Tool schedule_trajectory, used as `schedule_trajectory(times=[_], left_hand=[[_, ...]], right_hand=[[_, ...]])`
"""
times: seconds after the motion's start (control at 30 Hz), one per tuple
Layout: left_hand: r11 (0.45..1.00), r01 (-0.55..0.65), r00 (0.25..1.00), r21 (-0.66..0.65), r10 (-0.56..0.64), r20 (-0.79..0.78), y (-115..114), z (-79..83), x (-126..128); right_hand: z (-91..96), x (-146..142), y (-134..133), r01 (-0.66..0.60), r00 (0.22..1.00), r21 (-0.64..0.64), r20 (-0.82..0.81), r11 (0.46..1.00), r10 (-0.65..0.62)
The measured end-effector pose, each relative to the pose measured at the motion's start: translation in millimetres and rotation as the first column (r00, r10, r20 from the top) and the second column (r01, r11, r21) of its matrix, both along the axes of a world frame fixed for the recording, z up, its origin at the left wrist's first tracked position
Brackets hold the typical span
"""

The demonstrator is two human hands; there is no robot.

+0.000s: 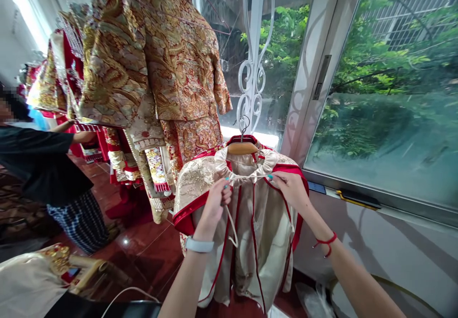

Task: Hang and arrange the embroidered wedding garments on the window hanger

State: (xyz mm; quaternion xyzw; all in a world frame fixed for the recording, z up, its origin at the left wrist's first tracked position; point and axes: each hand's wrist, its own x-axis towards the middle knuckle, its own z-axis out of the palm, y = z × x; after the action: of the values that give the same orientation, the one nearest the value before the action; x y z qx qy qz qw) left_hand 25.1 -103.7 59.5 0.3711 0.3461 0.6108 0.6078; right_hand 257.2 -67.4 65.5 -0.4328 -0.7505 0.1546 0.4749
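Straight ahead of you, beside the window [379,132], the cream garment [245,222] hangs upright from a wooden hanger [242,149]. Your left hand [215,200] has its fingers curled in, pinching a thin pale cord [233,227] at the neckline; your curled fingers hide just how they grip it. Your right hand [288,188] pinches the same cord between thumb and fingertip, across the neckline from the left. The garment's back is out of your sight, and your forearms cover parts of its sides. At the left, a co-worker [39,160] is cut off by the edge and blurred. The brocade jacket [182,65] runs out of view at the top.

The neckline is softly gathered into a ruffled ring; below it, smooth, sheeny panels fall in folds, edged with narrow red piping. The jacket's cloth is densely patterned in gold and red swirls.
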Motion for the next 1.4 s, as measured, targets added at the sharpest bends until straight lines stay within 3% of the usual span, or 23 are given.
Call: schedule_trajectory(times=[0.13,0.23,0.37,0.47,0.57,0.63,0.7,0.77,0.87,1.0,1.17,1.3,1.4], left_hand=[[0.999,0.000,0.998,-0.043,0.003,0.062,3,-1.7,-21],[0.999,0.021,0.994,-0.025,-0.018,0.111,1,2.6,-21],[0.992,0.106,0.988,0.068,-0.112,0.106,-2,10.2,-14],[0.978,0.122,0.992,0.170,-0.124,0.003,3,10.6,-10],[0.968,0.119,0.985,0.223,-0.086,-0.149,15,9.0,-6],[0.960,0.102,0.959,0.262,-0.024,-0.283,26,9.4,-3],[0.931,0.079,0.919,0.356,0.070,-0.389,36,12.0,0],[0.885,0.070,0.880,0.461,0.163,-0.447,44,16.5,1],[0.856,0.137,0.817,0.498,0.186,-0.545,50,25.4,2],[0.840,0.276,0.750,0.466,0.115,-0.652,51,36.2,-2],[0.829,0.324,0.704,0.455,0.110,-0.701,54,42.6,-7],[0.797,0.288,0.588,0.531,0.291,-0.755,52,43.9,-3],[0.734,0.246,0.540,0.633,0.438,-0.719,51,42.2,1]], right_hand=[[-18.6,0,8,0.100,0.990,-0.038,-0.094,0.994,-0.103],[-24.6,0,5,0.070,0.994,-0.008,-0.089,0.998,-0.070],[-20.8,8,-7,-0.001,0.989,0.062,0.145,0.998,-0.008],[-18.0,4,-12,0.158,0.940,0.169,0.276,0.973,-0.201],[-12.2,-17,-3,0.322,0.922,0.267,0.129,0.908,-0.365],[-4.8,-37,10,0.344,0.938,0.273,-0.062,0.899,-0.340],[3.6,-56,24,0.220,0.957,0.182,-0.230,0.958,-0.176],[10.7,-69,37,-0.023,0.946,0.061,-0.321,0.998,0.041],[16.7,-72,47,-0.285,0.908,-0.051,-0.334,0.957,0.252],[20.5,-62,48,-0.388,0.889,-0.121,-0.309,0.913,0.337],[22.3,-58,50,-0.453,0.860,-0.157,-0.337,0.878,0.383],[21.9,-60,51,-0.502,0.835,-0.157,-0.343,0.851,0.429],[22.0,-58,48,-0.506,0.842,-0.114,-0.283,0.855,0.460]])
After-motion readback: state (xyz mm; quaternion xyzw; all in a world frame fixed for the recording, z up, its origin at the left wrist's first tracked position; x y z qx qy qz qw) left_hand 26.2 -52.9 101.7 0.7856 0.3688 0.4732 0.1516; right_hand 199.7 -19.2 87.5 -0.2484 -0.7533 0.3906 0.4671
